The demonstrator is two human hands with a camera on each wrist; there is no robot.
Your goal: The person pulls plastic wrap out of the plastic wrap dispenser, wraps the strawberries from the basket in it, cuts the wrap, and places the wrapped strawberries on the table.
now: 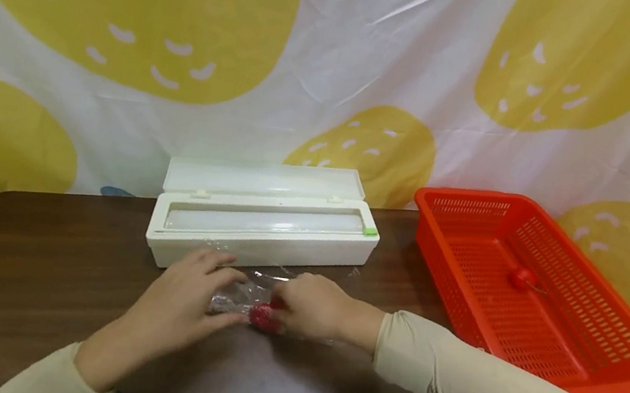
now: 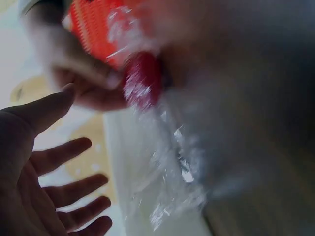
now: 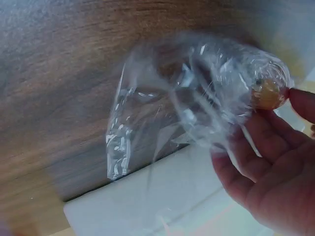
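Note:
A small, rounded red thing (image 1: 264, 317), its kind hidden by wrapping, is covered in clear plastic film (image 2: 167, 162). My right hand (image 1: 311, 307) pinches it between thumb and fingers, low over the table. In the right wrist view a loose tail of film (image 3: 192, 98) spreads from it, and its near end looks orange-brown. My left hand (image 1: 179, 305) is beside the film, fingers spread and extended, holding nothing. Whether the left thumb touches the film I cannot tell. Behind both hands stands a white cling film box (image 1: 259, 252), lid up, with the roll (image 1: 269, 222) inside.
A red plastic basket (image 1: 449, 276) stands to the right on the brown wooden table (image 1: 57, 268). In it lies one small red round thing (image 1: 522, 278) with a thin stem or tail. A yellow-patterned curtain (image 1: 334, 58) hangs behind the table.

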